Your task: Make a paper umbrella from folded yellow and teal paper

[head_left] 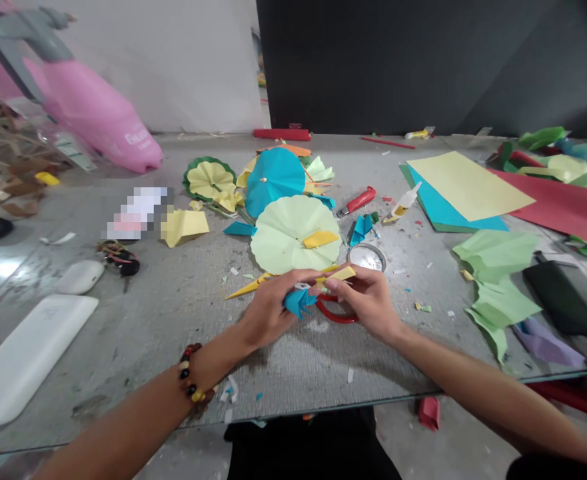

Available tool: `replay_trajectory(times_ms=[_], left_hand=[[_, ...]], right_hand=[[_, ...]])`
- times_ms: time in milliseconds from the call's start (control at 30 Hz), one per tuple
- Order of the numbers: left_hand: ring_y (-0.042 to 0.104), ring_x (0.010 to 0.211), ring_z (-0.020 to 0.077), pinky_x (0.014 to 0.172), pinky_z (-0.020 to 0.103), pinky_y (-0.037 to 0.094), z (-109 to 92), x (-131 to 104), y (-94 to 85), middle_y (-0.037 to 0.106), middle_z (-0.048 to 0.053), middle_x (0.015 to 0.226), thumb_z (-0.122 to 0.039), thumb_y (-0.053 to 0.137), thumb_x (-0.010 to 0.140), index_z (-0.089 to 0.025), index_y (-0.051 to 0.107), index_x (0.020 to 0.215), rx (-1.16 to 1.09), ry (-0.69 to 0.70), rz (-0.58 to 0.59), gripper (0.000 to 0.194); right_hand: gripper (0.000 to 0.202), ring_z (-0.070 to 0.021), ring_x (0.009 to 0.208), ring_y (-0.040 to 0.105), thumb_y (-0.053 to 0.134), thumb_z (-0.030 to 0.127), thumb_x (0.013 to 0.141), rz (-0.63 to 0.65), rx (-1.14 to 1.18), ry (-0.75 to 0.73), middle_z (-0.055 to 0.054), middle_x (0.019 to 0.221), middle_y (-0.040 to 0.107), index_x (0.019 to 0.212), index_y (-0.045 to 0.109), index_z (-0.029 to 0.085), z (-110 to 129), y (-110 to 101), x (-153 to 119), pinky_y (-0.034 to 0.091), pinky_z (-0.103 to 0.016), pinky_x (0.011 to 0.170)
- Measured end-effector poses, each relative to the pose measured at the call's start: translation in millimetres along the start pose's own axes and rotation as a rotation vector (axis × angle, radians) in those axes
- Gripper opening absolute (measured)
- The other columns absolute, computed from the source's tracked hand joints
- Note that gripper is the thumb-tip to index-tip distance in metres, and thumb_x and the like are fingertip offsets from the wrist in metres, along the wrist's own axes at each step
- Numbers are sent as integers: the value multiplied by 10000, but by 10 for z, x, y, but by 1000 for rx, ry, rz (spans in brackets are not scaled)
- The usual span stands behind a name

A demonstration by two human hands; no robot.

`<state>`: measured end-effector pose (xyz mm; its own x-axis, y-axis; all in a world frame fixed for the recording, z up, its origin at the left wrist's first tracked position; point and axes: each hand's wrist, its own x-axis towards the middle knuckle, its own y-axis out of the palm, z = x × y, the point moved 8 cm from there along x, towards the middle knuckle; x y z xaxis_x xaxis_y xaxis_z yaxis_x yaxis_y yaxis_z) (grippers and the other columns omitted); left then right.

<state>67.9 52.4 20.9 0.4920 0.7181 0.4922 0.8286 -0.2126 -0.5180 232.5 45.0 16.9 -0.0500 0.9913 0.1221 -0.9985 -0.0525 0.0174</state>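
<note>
Both hands meet over the middle front of the table. My left hand [273,305] is closed round a blue folded paper piece [300,303], whose pointed ends stick out below the fingers. My right hand [368,297] pinches a small yellow paper strip [342,274] between thumb and fingers, close to the left fingertips. Under the hands lie scissors with a red handle [338,316], partly covered. A yellow pointed paper piece [250,287] shows beside my left hand. Just beyond the hands is a pale green scalloped paper disc [283,233] with a yellow paper piece [322,239] on it.
A blue paper disc [273,180], a red cutter [359,200], a glue bottle [403,203] and a tape roll [367,257] lie beyond the hands. Coloured sheets [468,183] are at right. A white power bank-like object [33,360] and pink spray bottle [98,113] stand left.
</note>
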Motion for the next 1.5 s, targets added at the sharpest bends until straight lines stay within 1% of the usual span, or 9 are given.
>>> replay_trajectory(times_ms=[200,367,467,600,800,967,1133,1333,1500], left_hand=[[723,945,148,850,246,559,-54,53,-47,753,32,1118,-222,709,924,-246,627,1226,34,-33,-18,315],[697,983,158,874,266,557,-139,94,-20,721,42,1086,-268,703,940,-231,628,1201,-12,28,14,274],[687,1012,177,898,296,562,-184,99,2,701,49,1108,-326,767,893,-233,628,1213,-30,66,43,361],[679,1053,199,915,322,569,-214,78,36,677,69,1167,-375,799,860,-240,604,1284,-47,103,85,486],[658,1145,216,951,331,565,-258,73,32,655,94,1229,-383,749,903,-234,584,1316,-61,172,87,470],[657,1131,196,953,325,554,-231,77,45,647,83,1217,-338,596,1005,-246,593,1302,-53,119,118,311],[639,1120,203,994,355,525,-133,99,-28,667,77,1138,-364,497,1053,-226,641,1167,-15,35,4,229],[633,739,111,730,227,507,37,73,-183,688,-10,878,-362,543,1041,-223,645,1145,-2,-123,-204,202],[492,577,73,619,198,447,72,45,-107,596,-62,756,-394,619,994,-224,581,1265,-44,-199,-137,322]], right_hand=[[278,-103,590,510,790,446,837,21,-49,17,-6,672,643,754,746,185,-57,22,-10,422,-243,516],[168,-155,750,640,790,381,855,30,-87,-96,-48,838,741,826,781,216,18,37,-33,513,-286,649],[131,-180,825,691,782,363,865,65,-124,-155,-52,871,767,847,787,233,59,75,-63,552,-314,732],[100,-145,743,662,769,334,872,124,-144,-182,-33,841,750,870,785,236,62,119,-98,504,-264,625],[132,-135,678,616,742,339,893,163,-185,-222,-28,769,713,858,779,217,109,160,-112,455,-252,570],[152,-134,653,566,748,344,899,185,-217,-217,-19,724,675,821,766,215,143,199,-112,431,-267,575],[117,-142,698,589,765,336,890,190,-250,-185,-30,794,700,857,780,225,124,198,-101,438,-275,601],[111,-146,776,626,774,332,887,183,-305,-160,-41,906,723,947,799,243,61,180,-103,469,-272,645],[140,-159,826,649,757,365,898,181,-313,-146,-50,944,724,939,789,235,37,179,-92,484,-277,666]])
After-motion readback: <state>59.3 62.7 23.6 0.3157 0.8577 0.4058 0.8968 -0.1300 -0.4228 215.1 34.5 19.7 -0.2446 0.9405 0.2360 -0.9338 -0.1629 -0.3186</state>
